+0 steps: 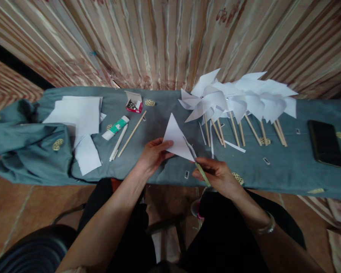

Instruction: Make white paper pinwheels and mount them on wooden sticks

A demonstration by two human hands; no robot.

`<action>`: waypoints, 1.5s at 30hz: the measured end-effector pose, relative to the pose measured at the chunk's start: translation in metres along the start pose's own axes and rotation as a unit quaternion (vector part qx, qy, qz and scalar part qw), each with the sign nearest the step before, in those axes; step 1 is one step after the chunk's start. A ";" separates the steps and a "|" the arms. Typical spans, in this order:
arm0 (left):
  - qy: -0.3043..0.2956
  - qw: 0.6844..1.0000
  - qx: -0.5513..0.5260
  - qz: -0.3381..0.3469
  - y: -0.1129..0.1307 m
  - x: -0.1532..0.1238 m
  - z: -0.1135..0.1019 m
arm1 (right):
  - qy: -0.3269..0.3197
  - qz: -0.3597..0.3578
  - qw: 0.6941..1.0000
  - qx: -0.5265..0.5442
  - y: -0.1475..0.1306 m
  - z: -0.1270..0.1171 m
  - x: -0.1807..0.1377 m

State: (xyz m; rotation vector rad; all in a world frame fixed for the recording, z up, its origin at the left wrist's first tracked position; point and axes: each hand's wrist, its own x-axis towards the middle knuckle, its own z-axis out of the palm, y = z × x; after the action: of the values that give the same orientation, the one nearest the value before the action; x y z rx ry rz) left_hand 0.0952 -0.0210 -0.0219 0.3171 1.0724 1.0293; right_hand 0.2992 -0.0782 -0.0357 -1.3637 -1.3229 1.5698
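A white paper triangle (176,140) is pinched at its left corner by my left hand (155,154), thumb on top. My right hand (214,172) grips scissors (202,173) with a pale green handle. Their blades lie along the triangle's right edge, where a narrow strip of paper stands off. Just beyond my right hand are thin paper offcuts (235,146) on the cloth. Behind them sits a row of white paper pinwheels (213,99) on wooden sticks. Left of the triangle rests a loose wooden stick (132,133).
White paper sheets (86,110) are stacked at the left, with a torn piece (87,154) below. A glue tube (115,127), a white pen (118,143) and an open box of metal pins (134,102) lie nearer. At the far right is a black phone (325,143). A striped curtain (159,41) hangs behind.
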 end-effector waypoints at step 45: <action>-0.032 0.998 0.040 -0.045 -0.011 -0.010 0.006 | 0.009 -0.040 0.999 -0.019 -0.005 0.002 0.000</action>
State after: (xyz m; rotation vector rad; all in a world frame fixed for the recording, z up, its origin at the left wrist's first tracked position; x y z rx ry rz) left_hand 0.1046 -0.0331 -0.0207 0.3619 1.0624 0.8914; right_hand 0.2967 -0.0773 -0.0306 -1.3285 -1.3854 1.4838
